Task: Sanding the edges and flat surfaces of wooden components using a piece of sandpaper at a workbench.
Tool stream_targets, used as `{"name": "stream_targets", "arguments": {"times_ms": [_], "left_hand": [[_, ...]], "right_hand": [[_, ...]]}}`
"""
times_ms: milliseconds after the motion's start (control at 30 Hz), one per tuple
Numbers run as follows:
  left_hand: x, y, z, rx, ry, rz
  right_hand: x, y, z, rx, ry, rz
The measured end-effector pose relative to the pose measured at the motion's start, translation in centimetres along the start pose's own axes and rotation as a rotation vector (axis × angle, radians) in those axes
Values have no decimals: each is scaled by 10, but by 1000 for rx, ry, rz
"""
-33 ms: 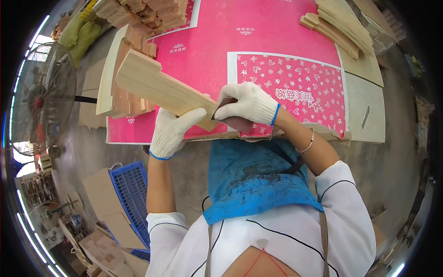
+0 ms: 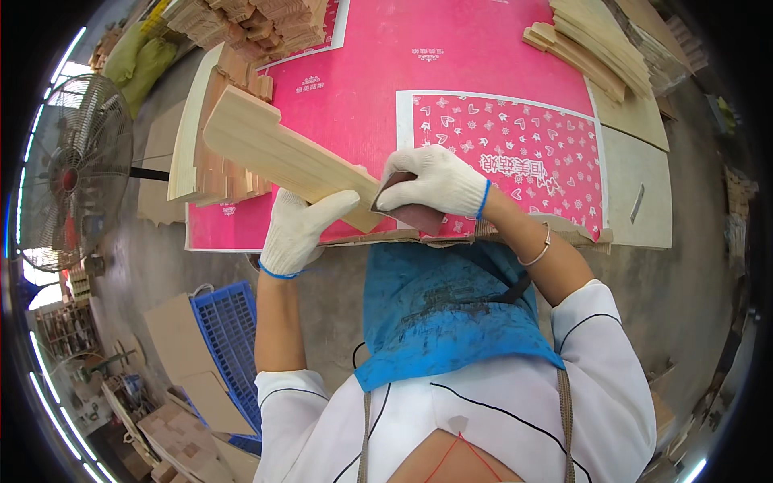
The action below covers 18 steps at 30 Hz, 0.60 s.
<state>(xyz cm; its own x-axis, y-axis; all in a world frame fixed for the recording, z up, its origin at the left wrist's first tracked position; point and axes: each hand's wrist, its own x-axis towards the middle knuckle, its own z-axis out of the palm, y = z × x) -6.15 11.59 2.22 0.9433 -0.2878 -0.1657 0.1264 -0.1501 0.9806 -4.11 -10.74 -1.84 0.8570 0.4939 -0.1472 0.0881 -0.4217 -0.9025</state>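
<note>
looks like i'm sanding the board (image 2: pixel 282 155)
left hand (image 2: pixel 295 229) grips it, right hand (image 2: pixel 439 182) pinches sandpaper (image 2: pixel 419 217); next stroke needs steadiness

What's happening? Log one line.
white-gloved left hand: holds long pale wooden board | white-gloved right hand: holds thin brown sheet, at board's end

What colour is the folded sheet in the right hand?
The folded sheet in the right hand is dark reddish-brown; it shows best in the head view.
</note>
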Motion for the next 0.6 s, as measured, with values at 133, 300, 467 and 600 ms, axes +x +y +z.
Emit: {"name": "stream_targets", "arguments": {"times_ms": [133,300,467,600], "left_hand": [[-2,3,-2,14,22,28],[5,1,-3,-154,137,-66],[11,-6,4,-274,134,-86],[18,-16,13,-441,78,-107]], "right_hand": [[-16,8,-25,559,178,354],[-29,27,-26,588,523,143],[-42,3,9,474,627,-119],[-40,7,34,-24,512,-438]]}}
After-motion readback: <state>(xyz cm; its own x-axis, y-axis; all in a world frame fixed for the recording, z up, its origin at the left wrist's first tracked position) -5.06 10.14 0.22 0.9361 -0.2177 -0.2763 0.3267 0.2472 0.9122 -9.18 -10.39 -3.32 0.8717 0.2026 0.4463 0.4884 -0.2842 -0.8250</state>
